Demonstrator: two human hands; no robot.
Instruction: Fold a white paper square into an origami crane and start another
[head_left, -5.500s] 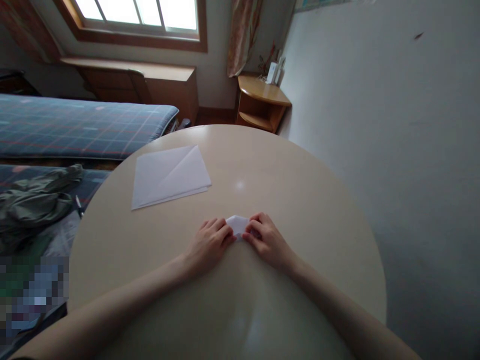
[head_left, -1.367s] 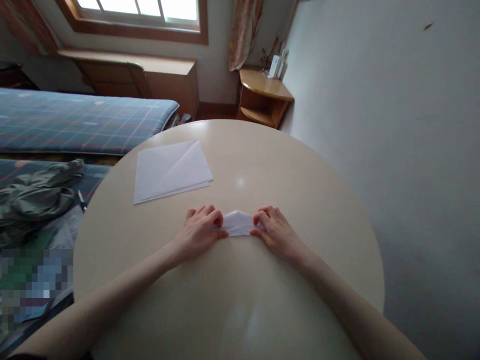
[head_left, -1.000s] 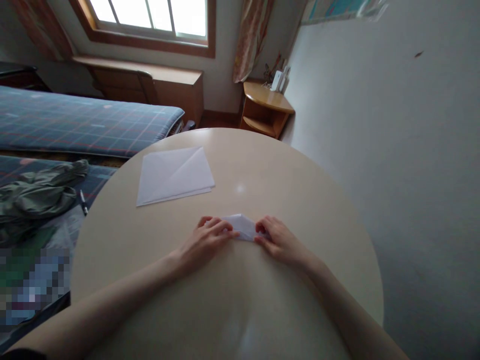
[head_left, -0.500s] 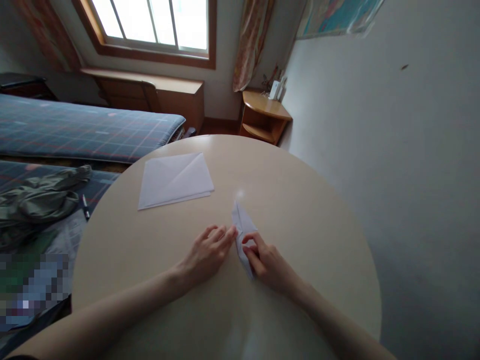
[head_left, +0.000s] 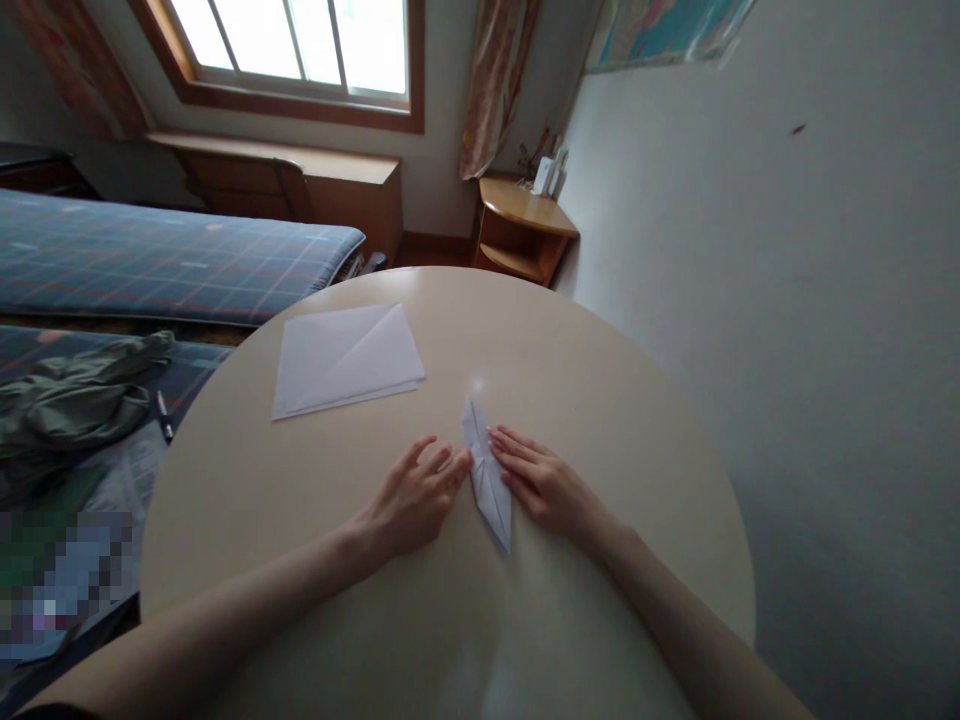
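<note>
A narrow folded piece of white paper (head_left: pixel 491 498), pointed at both ends with a crease along its middle, lies on the round table (head_left: pixel 592 380). My left hand (head_left: pixel 421 495) touches its left edge with the fingertips, the fingers partly spread and lightly bent. On the other side, my right hand (head_left: pixel 547 480) lies with its fingers stretched out over the paper's right edge. Neither hand is wrapped round the paper. Farther off to the left are white paper sheets (head_left: pixel 349 360), stacked flat with a diagonal crease on the top one.
Left of the table stand a plaid mattress (head_left: pixel 180 255) and a second one bearing grey-green cloth (head_left: pixel 82 400), a pen (head_left: pixel 164 415) and papers. A corner shelf (head_left: pixel 525 215) stands beyond the far edge. The white wall (head_left: pixel 825 350) runs along the right.
My right hand has gone from bent fingers on a raised flap to straight fingers along the right edge. The flap now lies flat, leaving a narrower shape. My left hand stays at the left edge.
</note>
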